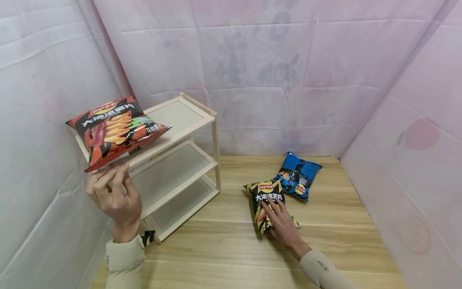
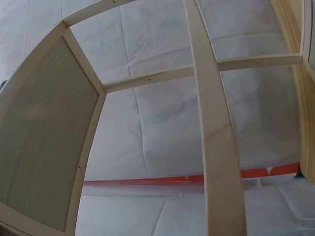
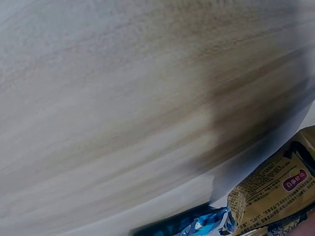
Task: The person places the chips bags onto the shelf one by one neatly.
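Pale pinkish cloth (image 1: 252,72) with faint fruit prints hangs behind and to both sides of a wood-grain surface (image 1: 223,249). From where I stand, a person's two arms reach in, both in cream sleeves (image 1: 124,257).

At the far left, a red and black bag of potato chips (image 1: 115,128) is at the left part of the top level of a light wooden shelf (image 1: 173,168), its near edge jutting past the front rail. Just under that edge is the left grip (image 1: 113,192), a bare hand with bent fingers raised to the rail and the bag; I cannot tell whether it pinches either one. Beside that wrist, near the shelf's foot, a small black and yellow piece of packaging (image 1: 148,237) peeks out.

The shelf has three levels with pale panels, and stands on the surface at a slant.

Right of it, well apart, a black and yellow bag of chips (image 1: 266,187) is by the middle of the surface. Over its front lies the right grip (image 1: 283,226), a bare hand, loosely open, its fingers spread and nearly straight.

Farthest right, a blue bag (image 1: 298,176) lies partly behind the black and yellow one.
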Demonstrator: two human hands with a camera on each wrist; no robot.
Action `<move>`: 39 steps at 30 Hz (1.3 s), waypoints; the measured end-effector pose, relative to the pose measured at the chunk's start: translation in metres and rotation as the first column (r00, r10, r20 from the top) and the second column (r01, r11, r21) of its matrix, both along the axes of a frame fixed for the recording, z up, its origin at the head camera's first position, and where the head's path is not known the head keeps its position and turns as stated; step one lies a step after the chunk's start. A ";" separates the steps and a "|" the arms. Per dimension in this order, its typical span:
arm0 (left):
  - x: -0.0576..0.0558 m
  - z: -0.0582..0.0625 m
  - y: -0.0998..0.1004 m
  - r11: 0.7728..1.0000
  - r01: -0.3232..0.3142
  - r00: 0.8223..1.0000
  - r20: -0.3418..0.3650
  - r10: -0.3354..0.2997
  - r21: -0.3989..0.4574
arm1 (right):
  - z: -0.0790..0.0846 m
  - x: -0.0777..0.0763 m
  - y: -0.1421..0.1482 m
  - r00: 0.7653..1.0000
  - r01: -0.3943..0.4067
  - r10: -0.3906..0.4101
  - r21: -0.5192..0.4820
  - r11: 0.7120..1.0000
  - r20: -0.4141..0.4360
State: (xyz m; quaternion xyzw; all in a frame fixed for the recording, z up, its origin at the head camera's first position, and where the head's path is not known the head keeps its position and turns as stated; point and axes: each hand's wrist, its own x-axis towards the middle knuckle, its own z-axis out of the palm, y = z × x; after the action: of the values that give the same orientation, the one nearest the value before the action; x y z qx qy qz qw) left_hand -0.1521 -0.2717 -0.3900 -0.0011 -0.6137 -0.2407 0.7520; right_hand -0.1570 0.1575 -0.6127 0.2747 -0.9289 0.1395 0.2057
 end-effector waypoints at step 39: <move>0.002 0.003 0.003 1.000 -0.002 1.000 0.011 0.003 -0.009 | 0.040 -0.001 -0.006 1.000 0.014 -0.017 -0.119 0.993 -0.023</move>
State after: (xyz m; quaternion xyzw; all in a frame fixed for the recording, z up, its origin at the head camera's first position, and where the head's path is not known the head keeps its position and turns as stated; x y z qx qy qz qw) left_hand -0.1496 -0.2687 -0.3873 -0.0025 -0.6191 -0.2368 0.7487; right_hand -0.1578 0.1512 -0.5725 0.2562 -0.9185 0.1896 0.2341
